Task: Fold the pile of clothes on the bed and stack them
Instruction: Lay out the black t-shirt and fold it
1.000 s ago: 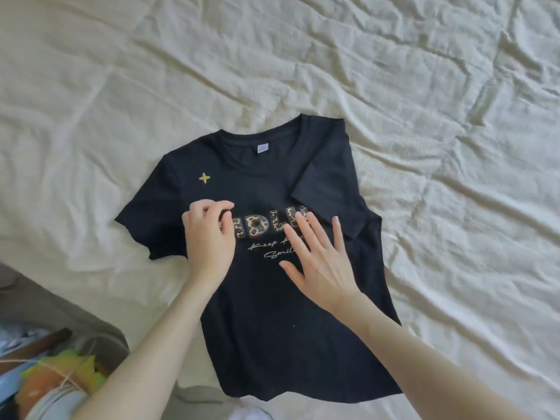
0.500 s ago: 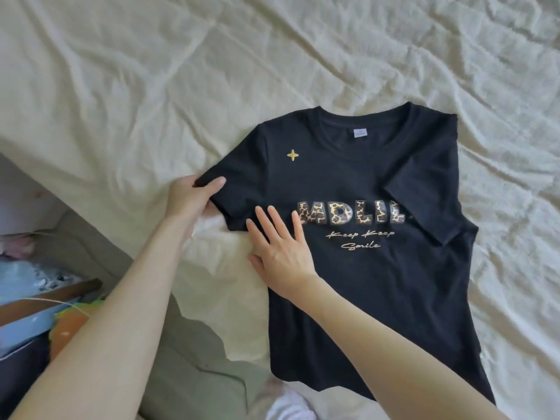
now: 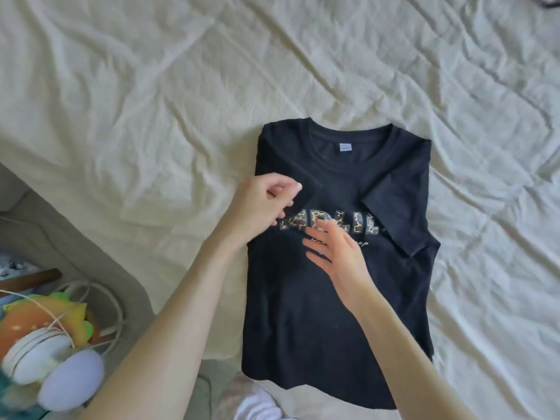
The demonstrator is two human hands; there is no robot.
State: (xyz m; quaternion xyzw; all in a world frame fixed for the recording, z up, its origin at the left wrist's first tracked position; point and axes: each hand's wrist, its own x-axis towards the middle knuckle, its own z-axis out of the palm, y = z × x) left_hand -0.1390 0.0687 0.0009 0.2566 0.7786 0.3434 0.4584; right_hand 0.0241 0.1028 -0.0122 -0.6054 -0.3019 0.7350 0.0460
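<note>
A black T-shirt [image 3: 318, 328] with leopard-print lettering lies face up on the cream bed sheet [image 3: 151, 101]. Both of its sleeves are folded inward over the chest. My left hand [image 3: 260, 204] is at the shirt's left edge, its fingers curled on the folded left sleeve beside the lettering. My right hand [image 3: 336, 253] hovers over or lightly touches the chest print, fingers straight and spread. The right sleeve [image 3: 394, 213] lies flat across the shirt's right side.
The bed's edge runs diagonally at lower left. Beyond it sit a plush toy [image 3: 45, 313], white cords [image 3: 112, 304] and light round cushions [image 3: 69, 380]. Something white [image 3: 257, 404] shows at the bottom below the shirt hem. A dark item [image 3: 551, 1] peeks in at top right.
My left hand has carried the left sleeve inward and folded it over the chest. My right hand shifted from the shirt's left edge to the print. The camera view moved left.
</note>
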